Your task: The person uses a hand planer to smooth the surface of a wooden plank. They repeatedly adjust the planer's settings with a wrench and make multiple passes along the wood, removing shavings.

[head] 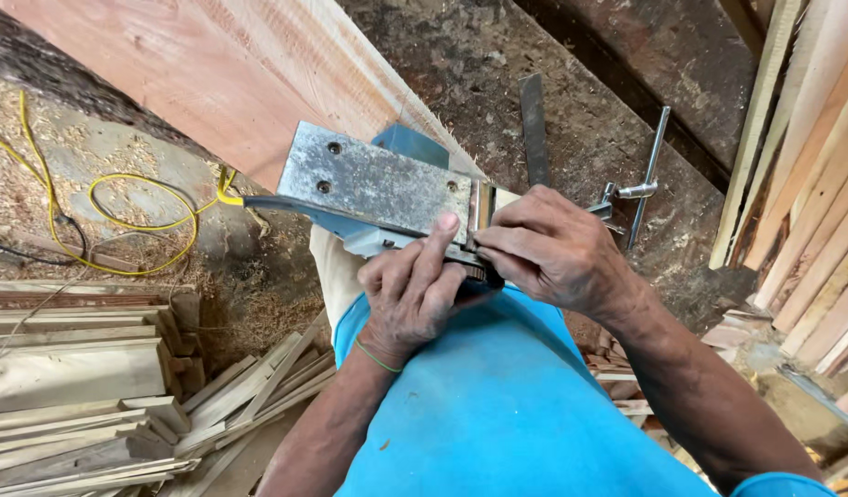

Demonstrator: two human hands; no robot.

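The electric planer (373,189) lies sole-up on the lap; left hand (407,294) grips its body, right hand (548,248) pinches at the blade drum, work unfinished.

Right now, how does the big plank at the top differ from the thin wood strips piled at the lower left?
The big plank is one wide, reddish board lying slantwise; the thin wood strips are many narrow, pale-grey pieces heaped loosely. The plank lies just behind the electric planer that the left hand and right hand grip; the strips lie apart, down on the floor. Both are sawn timber amid sawdust.
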